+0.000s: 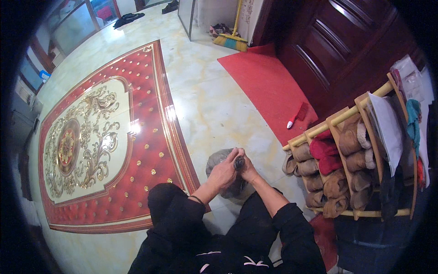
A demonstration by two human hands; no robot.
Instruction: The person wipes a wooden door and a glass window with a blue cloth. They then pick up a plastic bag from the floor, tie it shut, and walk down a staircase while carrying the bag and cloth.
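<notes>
My left hand (223, 173) and my right hand (248, 168) meet in front of my knees, fingers touching at the far side. Between them a dark, rounded object (239, 163) stands up towards the camera; its kind is unclear, and both hands close around it. Below and behind the hands is a grey, bulging thing (216, 158), perhaps a plastic bag, near the floor. My hands and wrists hide much of it.
A bamboo shoe rack (347, 114) with several shoes stands at the right. A red mat (261, 85) bearing a red brush (300, 115) lies by the dark door (318, 44). A patterned carpet (150, 137) spreads at the left. A broom (232, 40) stands farther off.
</notes>
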